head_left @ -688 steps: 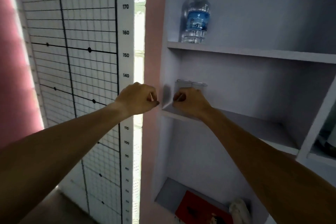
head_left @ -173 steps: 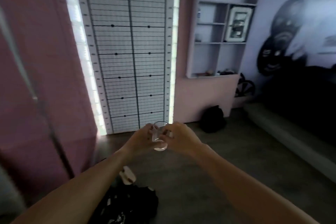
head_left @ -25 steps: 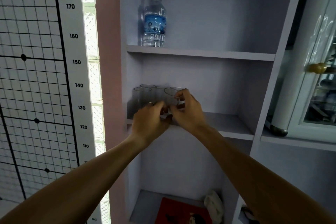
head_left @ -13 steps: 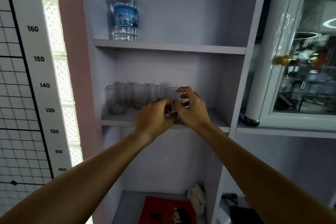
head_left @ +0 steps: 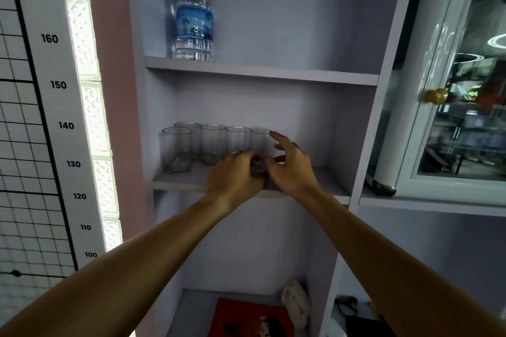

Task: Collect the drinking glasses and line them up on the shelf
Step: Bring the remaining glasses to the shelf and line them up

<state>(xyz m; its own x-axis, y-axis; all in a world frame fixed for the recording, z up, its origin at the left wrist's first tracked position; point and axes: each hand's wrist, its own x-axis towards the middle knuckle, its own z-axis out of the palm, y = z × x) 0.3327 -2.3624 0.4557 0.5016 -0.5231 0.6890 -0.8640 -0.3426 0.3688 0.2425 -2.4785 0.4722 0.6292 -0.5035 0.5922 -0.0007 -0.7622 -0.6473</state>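
Observation:
Several clear drinking glasses (head_left: 212, 142) stand in a row at the left of the middle shelf (head_left: 180, 181) of a pale lilac shelf unit. One of them (head_left: 176, 150) stands a little in front at the far left. The rightmost glass (head_left: 261, 141) stands on the shelf between my hands. My left hand (head_left: 235, 172) is curled with its fingertips at that glass's lower part. To the glass's right, my right hand (head_left: 290, 167) has its fingers spread, with the forefinger near the rim and the thumb just off the glass.
A water bottle (head_left: 195, 22) stands on the upper shelf. The shelf's right half (head_left: 325, 183) is bare. A white cabinet with a glass door and a gold knob (head_left: 435, 96) adjoins on the right. A height chart (head_left: 54, 85) hangs on the left. A red item (head_left: 246, 317) and a white cloth (head_left: 295, 301) lie below.
The glass that both hands carried now stands at the right end of the row. My right hand has spread its fingers and eased off it. The view shifted slightly.

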